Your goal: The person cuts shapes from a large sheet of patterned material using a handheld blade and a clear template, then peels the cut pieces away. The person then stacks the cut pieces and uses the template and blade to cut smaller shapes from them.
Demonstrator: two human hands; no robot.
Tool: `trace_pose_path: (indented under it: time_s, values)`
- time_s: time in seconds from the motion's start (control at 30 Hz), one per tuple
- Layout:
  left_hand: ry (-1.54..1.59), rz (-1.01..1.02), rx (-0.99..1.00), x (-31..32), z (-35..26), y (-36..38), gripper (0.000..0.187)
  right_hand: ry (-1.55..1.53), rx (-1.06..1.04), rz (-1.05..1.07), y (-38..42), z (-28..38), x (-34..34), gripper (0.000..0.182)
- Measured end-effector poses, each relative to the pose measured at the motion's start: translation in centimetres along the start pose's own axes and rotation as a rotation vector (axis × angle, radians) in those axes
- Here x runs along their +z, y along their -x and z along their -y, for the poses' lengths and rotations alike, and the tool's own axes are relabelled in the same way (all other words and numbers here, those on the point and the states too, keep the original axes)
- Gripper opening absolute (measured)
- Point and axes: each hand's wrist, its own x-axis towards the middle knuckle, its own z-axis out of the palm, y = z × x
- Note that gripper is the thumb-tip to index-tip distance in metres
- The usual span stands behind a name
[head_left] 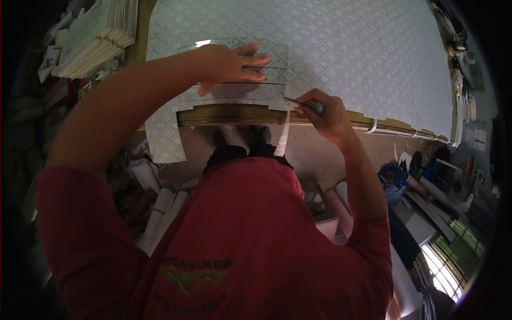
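Note:
Patterned pale sheet material (pixel 368 58) covers the table, and cut strips of it hang over the near edge. On top lies a clear rectangular plate (pixel 274 77) with dark lines across it. My left hand (pixel 229 66) rests on this plate with its fingers spread, holding nothing else. At the plate's lower right corner, my right hand (pixel 325 114) grips a thin pointed tool with a rounded grey handle (pixel 318 108). Its tip touches or nearly touches the sheet beside the plate's edge.
A stack of panels or papers (pixel 98 40) stands at the table's far left. The wooden table edge (pixel 224 114) runs in front of my body. Rolls (pixel 160 213) lie on the floor at the left, with a blue bundle (pixel 392 181) and assorted items at the right.

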Motion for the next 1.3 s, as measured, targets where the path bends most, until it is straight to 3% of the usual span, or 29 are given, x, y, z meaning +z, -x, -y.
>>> trace_pose_path:
  time_s: [0.37, 0.77, 0.9, 0.97, 1.1, 1.17, 1.23, 1.27, 1.3]
  values:
    - [-0.059, -0.015, -0.006, 0.1, -0.3, -0.2, 0.153, 0.035, -0.143, 0.311, -3.4, 0.7, -2.0, 0.01]
    - [-0.041, -0.007, -0.021, -0.5, -0.6, 0.0, 0.15, 0.163, -0.294, 0.341, -4.3, 0.8, -1.8, 0.012]
    - [-0.043, -0.009, -0.038, -0.6, -0.7, 0.0, 0.148, 0.035, -0.394, 0.281, -3.9, -1.8, -0.9, 0.012]
    - [-0.046, 0.009, -0.055, -0.6, -0.9, 0.1, 0.148, -0.073, -0.329, 0.252, -3.7, -2.0, -0.1, 0.013]
    - [-0.026, 0.057, -0.057, -1.8, -0.9, 0.0, 0.141, -0.175, -0.329, 0.295, -5.0, -0.1, 3.7, 0.015]
    - [0.016, 0.118, -0.072, -2.4, -0.8, 0.2, 0.137, 0.004, -0.494, 0.164, -6.2, 1.3, 8.3, 0.016]
    - [0.064, 0.118, -0.036, -2.5, -0.6, 0.2, 0.136, -0.177, -0.685, 0.032, -8.6, 4.3, 14.7, 0.017]
    - [0.066, 0.124, -0.041, -1.2, -0.2, 0.0, 0.136, -0.095, -0.665, 0.058, -9.7, 6.0, 18.5, 0.017]
    - [-0.007, 0.001, -0.015, 1.0, 0.3, -0.6, 0.136, -0.011, -0.642, 0.083, -10.3, 7.4, 21.0, 0.017]
